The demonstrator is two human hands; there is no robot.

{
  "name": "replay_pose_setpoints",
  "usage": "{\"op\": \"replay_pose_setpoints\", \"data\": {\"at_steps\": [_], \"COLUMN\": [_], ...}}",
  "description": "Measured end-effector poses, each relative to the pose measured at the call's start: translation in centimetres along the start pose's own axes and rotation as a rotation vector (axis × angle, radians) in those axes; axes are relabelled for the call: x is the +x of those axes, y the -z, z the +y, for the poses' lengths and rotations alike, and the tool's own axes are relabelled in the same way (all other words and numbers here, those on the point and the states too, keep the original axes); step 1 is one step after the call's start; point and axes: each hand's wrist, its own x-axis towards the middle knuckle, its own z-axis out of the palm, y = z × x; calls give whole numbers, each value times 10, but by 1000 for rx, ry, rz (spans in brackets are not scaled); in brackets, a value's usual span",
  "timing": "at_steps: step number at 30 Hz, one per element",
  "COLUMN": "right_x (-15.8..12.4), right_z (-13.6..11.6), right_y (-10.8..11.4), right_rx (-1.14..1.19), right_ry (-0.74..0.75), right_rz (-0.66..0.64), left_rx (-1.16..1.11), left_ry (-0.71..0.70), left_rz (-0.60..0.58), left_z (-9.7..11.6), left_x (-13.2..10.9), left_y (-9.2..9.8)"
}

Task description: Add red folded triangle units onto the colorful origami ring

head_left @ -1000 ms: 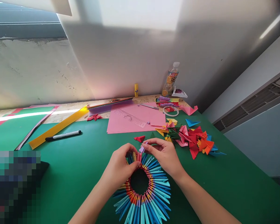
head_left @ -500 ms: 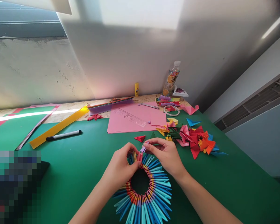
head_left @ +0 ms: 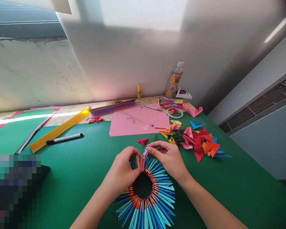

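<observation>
A ring of folded paper pieces (head_left: 163, 184), blue and turquoise outside with red, orange, yellow and purple toward the hole, lies on the green table. My left hand (head_left: 126, 168) grips its far left side, thumb at the inner edge and fingers behind. Pink and yellow pieces (head_left: 140, 161) stick up beside that thumb. My right hand (head_left: 168, 157) pinches a small purple folded paper piece (head_left: 147, 150) just above the ring's far edge. Whether that piece touches the ring I cannot tell. Behind my hands lies a small red folded piece (head_left: 142, 141).
Colourful folded pieces (head_left: 197, 141) are heaped at the right. Pink paper (head_left: 116, 127) bears a clear ruler (head_left: 133, 120). Farther back stand a glue stick (head_left: 139, 91) and a bottle (head_left: 174, 79); a tape roll (head_left: 168, 115) lies nearby. A marker (head_left: 66, 138) and yellow strip (head_left: 59, 130) lie left.
Almost nothing differs. Both hands keep their hold, and the purple piece stays at nearly the same spot above the ring's far edge.
</observation>
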Motion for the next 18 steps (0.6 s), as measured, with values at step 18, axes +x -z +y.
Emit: {"op": "replay_pose_setpoints", "data": {"at_steps": [18], "right_x": [2], "right_z": [2], "right_y": [-1], "right_rx": [-41], "right_ry": [13], "right_rz": [-3], "left_rx": [-10], "left_ry": [-33], "left_rz": [-18], "left_z": [-2], "left_x": [-1], "left_y": [0]}}
